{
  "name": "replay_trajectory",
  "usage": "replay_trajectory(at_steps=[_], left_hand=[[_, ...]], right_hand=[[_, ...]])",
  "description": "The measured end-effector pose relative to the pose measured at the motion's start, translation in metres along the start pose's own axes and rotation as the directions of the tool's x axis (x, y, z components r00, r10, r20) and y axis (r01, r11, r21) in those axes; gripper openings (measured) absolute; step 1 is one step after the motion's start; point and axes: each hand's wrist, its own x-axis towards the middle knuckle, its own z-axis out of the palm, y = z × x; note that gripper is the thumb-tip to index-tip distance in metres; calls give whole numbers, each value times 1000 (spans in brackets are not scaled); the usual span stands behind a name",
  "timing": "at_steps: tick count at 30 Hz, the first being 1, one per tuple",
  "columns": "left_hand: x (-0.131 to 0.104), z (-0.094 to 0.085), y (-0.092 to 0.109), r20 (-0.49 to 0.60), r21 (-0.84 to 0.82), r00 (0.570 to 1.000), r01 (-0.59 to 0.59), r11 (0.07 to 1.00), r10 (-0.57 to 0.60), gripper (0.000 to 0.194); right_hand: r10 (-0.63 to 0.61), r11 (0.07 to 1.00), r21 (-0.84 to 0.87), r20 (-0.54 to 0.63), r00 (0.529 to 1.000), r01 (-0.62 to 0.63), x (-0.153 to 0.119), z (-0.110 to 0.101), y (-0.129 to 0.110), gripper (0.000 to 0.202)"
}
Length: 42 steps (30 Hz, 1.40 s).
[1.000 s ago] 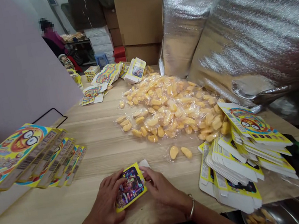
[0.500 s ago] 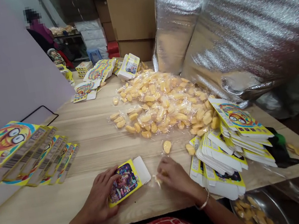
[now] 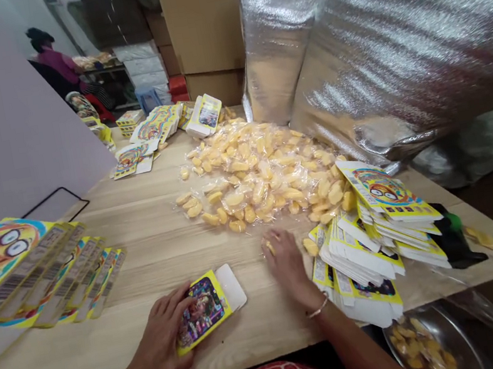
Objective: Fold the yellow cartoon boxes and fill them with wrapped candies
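My left hand [image 3: 165,332] is closed round a small yellow printed carton [image 3: 204,309] lying on the table. A white end flap sticks out from the carton's right end. To the right, my right hand [image 3: 284,264] has its fingers closed over a yellow oval piece in clear wrap [image 3: 270,247], mostly hidden beneath them. Just beyond lies a broad heap of similar wrapped yellow pieces [image 3: 267,168]. One more loose piece [image 3: 311,246] sits right of my right hand, beside a pile of flat cartons [image 3: 358,254].
Stacked yellow cartons with a cartoon face [image 3: 14,251] stand at the left. More cartons [image 3: 159,123] lie at the table's far end. Silver foil sheeting [image 3: 372,60] borders the right side. A metal bowl [image 3: 454,332] of yellow pieces is below the edge. A person [image 3: 58,65] sits far back.
My right hand has moved forward from beside the carton's flap onto the loose wrapped piece. My left hand still holds the carton. The view has shifted slightly.
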Motion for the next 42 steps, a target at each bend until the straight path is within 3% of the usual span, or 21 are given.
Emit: replay_trajectory(at_steps=[1,3,6,10,12,14,16,19,23,27,29,31,33,35,37,40,42], left_hand=[[1,0,0,2,-1,1000,3,1000,-3,67],[2,0,0,7,-5,1000,6,1000,-6,66],[2,0,1,14,-18,1000,-2,1000,2,67],[0,-1,2,7,-22,1000,15,1000,-15,69],[0,-2,2,9,-26,1000,9,1000,-9,70],[-2,-1,0,11,-27,1000,0,1000,0,71],[-3,1,-2,20,-18,1000,8,1000,-7,72],[-3,6,-2,41,22,997,65,998,-66,70],[-2,11,5,10,71,985,171,983,-172,63],[-4,7,9,1,88,974,226,970,-227,60],[-7,5,8,-17,95,970,243,965,-243,57],[-8,5,6,-27,91,974,227,970,-225,55],[-8,7,4,-29,83,981,194,977,-192,56],[-7,9,3,-30,78,986,168,983,-166,56],[-6,9,2,-30,77,989,149,986,-147,56],[-5,8,1,-34,77,992,123,989,-121,58],[-6,9,-1,-49,83,994,105,991,-101,58]], right_hand=[[26,997,-74,-28,999,-28,1,-5,8,24],[20,999,-42,98,995,-16,-2,-3,12,18],[-142,964,261,352,925,49,-18,22,-3,24],[-196,878,477,436,878,-41,-32,39,-23,44],[-208,909,417,455,866,0,-32,29,-26,39],[-204,971,210,486,850,113,-32,12,-27,25],[-108,986,-49,524,845,157,-36,-5,-28,20],[28,977,-197,515,857,86,-49,-13,-35,19],[-46,996,-40,512,858,77,-62,1,-41,48],[0,1000,26,393,919,-12,-52,-4,-25,42],[-52,994,105,343,938,17,-42,-10,-17,41],[-220,968,198,391,894,151,-34,-11,-15,38],[-373,926,240,473,798,291,-29,-2,-17,34],[-433,902,256,545,718,349,-25,13,-22,31],[-410,911,300,603,684,283,-23,29,-27,39],[-359,916,382,650,670,119,-20,51,-36,76],[-385,898,428,656,649,100,-21,59,-42,85]])
